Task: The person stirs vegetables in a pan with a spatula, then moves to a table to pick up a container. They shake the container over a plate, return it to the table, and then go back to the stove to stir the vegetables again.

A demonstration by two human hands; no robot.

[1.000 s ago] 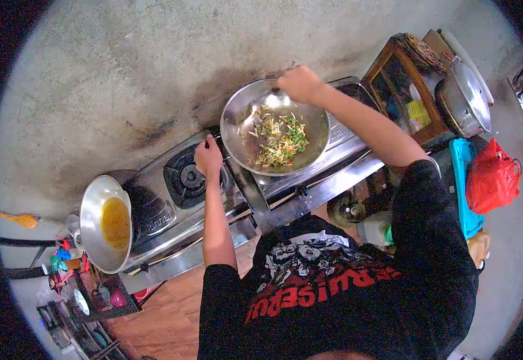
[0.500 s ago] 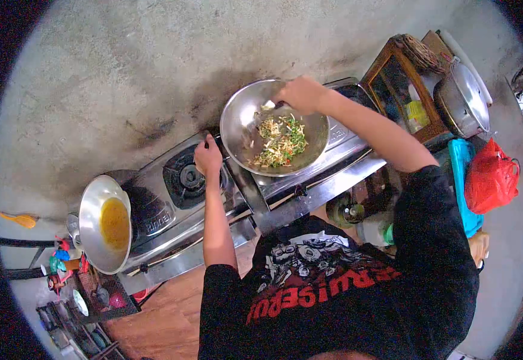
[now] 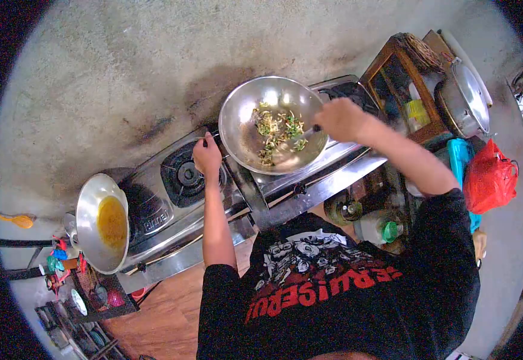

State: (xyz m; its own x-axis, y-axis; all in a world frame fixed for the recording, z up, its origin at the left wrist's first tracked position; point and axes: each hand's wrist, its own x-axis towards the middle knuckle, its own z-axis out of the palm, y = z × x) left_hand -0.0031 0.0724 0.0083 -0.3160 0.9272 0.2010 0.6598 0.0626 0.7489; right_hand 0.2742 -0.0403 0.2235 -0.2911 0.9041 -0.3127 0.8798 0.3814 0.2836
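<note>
A wide metal wok (image 3: 237, 123) sits on the right part of the stove, with chopped green and pale food (image 3: 269, 127) in it. My left hand (image 3: 207, 157) is closed at the wok's left side, around what looks like its handle, mostly hidden by the fingers. My right hand (image 3: 342, 120) is over the wok's right rim, closed on the dark handle of a utensil whose other end reaches the food and is blurred. A second wok (image 3: 96, 192) with orange-brown liquid (image 3: 112, 222) stands at the left end of the stove.
A bare burner (image 3: 188, 173) lies between the woks. Beyond my right arm are a wood-framed cabinet (image 3: 387, 78), a lidded metal pot (image 3: 468, 102) and a red plastic bag (image 3: 489, 177). A wooden spoon (image 3: 18, 220) is at the far left. Concrete wall rises behind the stove.
My right hand has moved right and down from the wok's upper part to its right rim. The food is spread differently. My left hand keeps its place.
</note>
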